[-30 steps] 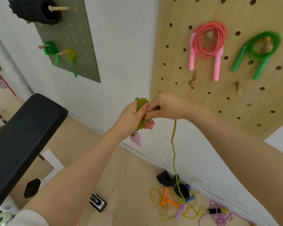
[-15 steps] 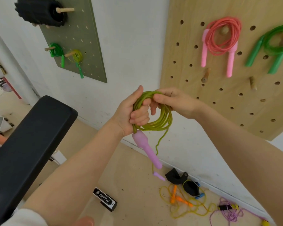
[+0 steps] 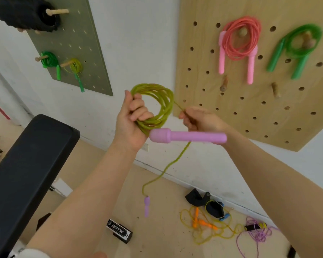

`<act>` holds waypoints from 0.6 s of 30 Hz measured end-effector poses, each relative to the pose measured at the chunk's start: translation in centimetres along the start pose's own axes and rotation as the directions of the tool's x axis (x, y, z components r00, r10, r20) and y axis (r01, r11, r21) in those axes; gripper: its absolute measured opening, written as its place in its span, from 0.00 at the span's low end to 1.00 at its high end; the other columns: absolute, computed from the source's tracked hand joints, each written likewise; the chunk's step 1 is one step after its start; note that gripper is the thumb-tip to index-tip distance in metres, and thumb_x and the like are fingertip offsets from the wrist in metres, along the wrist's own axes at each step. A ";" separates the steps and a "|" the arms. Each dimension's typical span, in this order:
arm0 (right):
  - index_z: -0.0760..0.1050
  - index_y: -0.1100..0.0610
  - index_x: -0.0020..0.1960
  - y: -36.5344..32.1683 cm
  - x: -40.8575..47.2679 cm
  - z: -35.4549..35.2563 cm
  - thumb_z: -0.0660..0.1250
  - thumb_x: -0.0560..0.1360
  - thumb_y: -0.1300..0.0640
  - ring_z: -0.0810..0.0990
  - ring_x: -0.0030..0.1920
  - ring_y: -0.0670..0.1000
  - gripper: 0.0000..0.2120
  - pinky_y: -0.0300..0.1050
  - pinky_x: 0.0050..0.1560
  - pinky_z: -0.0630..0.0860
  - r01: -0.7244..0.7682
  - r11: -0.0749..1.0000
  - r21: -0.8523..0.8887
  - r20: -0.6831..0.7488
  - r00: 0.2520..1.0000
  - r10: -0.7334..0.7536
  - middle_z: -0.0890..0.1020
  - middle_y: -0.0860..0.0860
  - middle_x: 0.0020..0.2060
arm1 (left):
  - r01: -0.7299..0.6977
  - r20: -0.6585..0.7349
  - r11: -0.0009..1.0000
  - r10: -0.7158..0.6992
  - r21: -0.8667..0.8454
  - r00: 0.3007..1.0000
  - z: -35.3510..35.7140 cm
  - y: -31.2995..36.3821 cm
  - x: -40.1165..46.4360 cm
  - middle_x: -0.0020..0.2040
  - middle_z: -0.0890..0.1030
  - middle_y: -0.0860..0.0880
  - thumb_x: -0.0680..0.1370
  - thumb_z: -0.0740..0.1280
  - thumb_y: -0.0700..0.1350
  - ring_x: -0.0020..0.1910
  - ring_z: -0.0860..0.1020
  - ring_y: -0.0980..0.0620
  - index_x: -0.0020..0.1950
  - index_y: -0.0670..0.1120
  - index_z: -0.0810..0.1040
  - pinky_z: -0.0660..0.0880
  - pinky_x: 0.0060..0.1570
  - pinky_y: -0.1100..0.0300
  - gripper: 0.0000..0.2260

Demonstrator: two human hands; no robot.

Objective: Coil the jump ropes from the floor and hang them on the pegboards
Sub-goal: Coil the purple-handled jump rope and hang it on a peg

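Rope coil (image 3: 153,105) gripped in left hand (image 3: 132,125); right hand (image 3: 199,118) pinches free strand just beside, tail w/ handle (image 3: 146,205) hangs straight down.

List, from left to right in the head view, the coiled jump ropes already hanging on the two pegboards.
Dark green rope → yellow-green rope with a green handle, both on the grey-green pegboard → pink rope → bright green rope, both on the wooden pegboard.
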State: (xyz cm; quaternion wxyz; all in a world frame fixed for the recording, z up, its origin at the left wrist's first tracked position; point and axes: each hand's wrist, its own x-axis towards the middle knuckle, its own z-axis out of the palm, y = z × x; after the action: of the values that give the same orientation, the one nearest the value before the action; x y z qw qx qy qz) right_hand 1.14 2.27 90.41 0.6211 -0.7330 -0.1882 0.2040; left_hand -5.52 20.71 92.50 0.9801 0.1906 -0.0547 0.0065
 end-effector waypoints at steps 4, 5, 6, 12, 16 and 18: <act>0.74 0.57 0.58 2.7 -1.1 -0.6 0.58 0.79 0.63 0.74 0.31 0.43 0.10 0.33 0.29 0.72 -0.128 0.816 -0.564 0.099 0.970 0.221 0.75 0.47 0.37 | -0.114 -0.216 0.986 0.139 0.122 0.967 -0.3 -0.6 0.3 0.26 0.77 0.55 0.81 0.57 0.50 0.18 0.69 0.61 0.37 0.45 0.75 0.67 0.19 0.70 0.17; 0.74 0.55 0.59 2.9 -1.5 -0.3 0.56 0.80 0.59 0.74 0.33 0.46 0.11 0.38 0.33 0.73 -0.151 0.755 -0.639 0.134 0.944 0.302 0.76 0.49 0.38 | -0.086 -0.252 0.957 0.158 0.276 0.955 -0.7 -1.2 0.5 0.27 0.78 0.54 0.81 0.57 0.50 0.18 0.69 0.61 0.38 0.44 0.77 0.68 0.19 0.69 0.17; 0.74 0.53 0.59 2.7 -1.8 0.2 0.54 0.81 0.56 0.74 0.35 0.49 0.12 0.41 0.37 0.73 -0.132 0.665 -0.735 0.172 0.913 0.370 0.76 0.50 0.39 | -0.035 -0.275 0.887 0.180 0.461 0.944 -1.1 -1.8 0.6 0.28 0.80 0.54 0.81 0.58 0.49 0.19 0.70 0.60 0.40 0.44 0.77 0.69 0.20 0.68 0.15; 0.74 0.61 0.42 -0.1 -2.5 2.5 0.55 0.80 0.49 0.72 0.39 0.49 0.18 0.40 0.42 0.69 0.262 0.264 -0.928 0.344 0.875 0.341 0.74 0.50 0.38 | 0.091 -0.147 0.391 0.114 0.916 0.983 -1.8 -6.6 0.2 0.36 0.84 0.50 0.79 0.62 0.45 0.34 0.81 0.52 0.47 0.47 0.73 0.77 0.35 0.59 0.03; 0.73 0.58 0.37 -2.6 -3.2 1.3 0.63 0.76 0.55 0.72 0.31 0.50 0.11 0.42 0.33 0.73 0.208 0.414 -0.886 0.383 0.832 0.402 0.73 0.51 0.32 | -0.005 0.005 0.002 0.142 1.000 0.990 -1.2 -8.6 0.1 0.35 0.77 0.54 0.77 0.65 0.48 0.34 0.75 0.56 0.39 0.52 0.70 0.73 0.38 0.67 0.07; 0.72 0.54 0.32 -3.7 -3.5 -0.1 0.65 0.75 0.54 0.70 0.28 0.47 0.13 0.40 0.31 0.72 0.130 0.463 -0.877 0.332 0.860 0.388 0.70 0.48 0.28 | 0.007 0.000 -0.069 0.101 0.998 0.995 -1.5 -8.7 -0.2 0.34 0.76 0.55 0.79 0.62 0.49 0.31 0.75 0.60 0.40 0.52 0.69 0.70 0.32 0.70 0.08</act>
State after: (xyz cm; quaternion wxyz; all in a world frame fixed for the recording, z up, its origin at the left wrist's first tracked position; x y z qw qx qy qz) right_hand -1.88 0.89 94.34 0.0684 -0.8802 -0.3572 0.3049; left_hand -5.28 13.19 87.87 0.5303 0.8435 -0.0027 0.0851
